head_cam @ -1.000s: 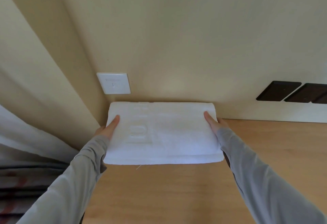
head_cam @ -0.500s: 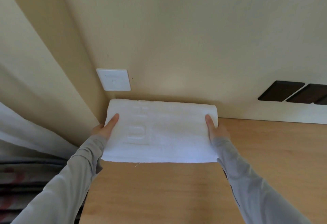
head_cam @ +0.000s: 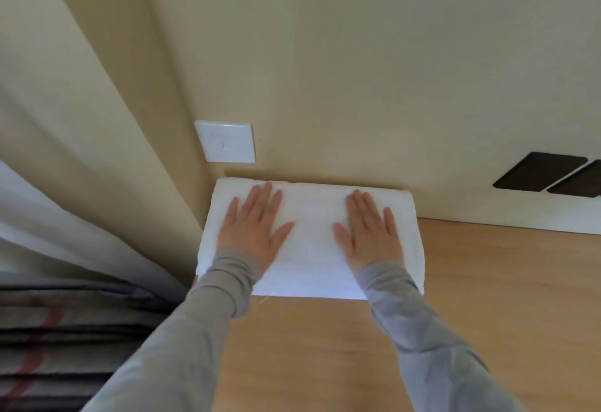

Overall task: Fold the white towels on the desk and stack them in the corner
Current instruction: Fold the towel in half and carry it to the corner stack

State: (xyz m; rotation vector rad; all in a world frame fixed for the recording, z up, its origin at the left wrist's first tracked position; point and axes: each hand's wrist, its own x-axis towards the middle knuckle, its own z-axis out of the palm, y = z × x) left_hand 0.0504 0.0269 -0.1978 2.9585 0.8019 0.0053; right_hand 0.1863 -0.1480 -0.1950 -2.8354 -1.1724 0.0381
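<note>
Folded white towel (head_cam: 309,249) in desk (head_cam: 487,297) corner, against wall (head_cam: 390,86). On top, left hand (head_cam: 252,228) and right hand (head_cam: 369,231) spread flat, gripping nothing. Likely soft, light, floppy; best lifted by short ends.

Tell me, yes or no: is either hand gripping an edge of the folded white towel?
No, the left hand and right hand both lie flat, fingers straight, on top of the towel.
</note>
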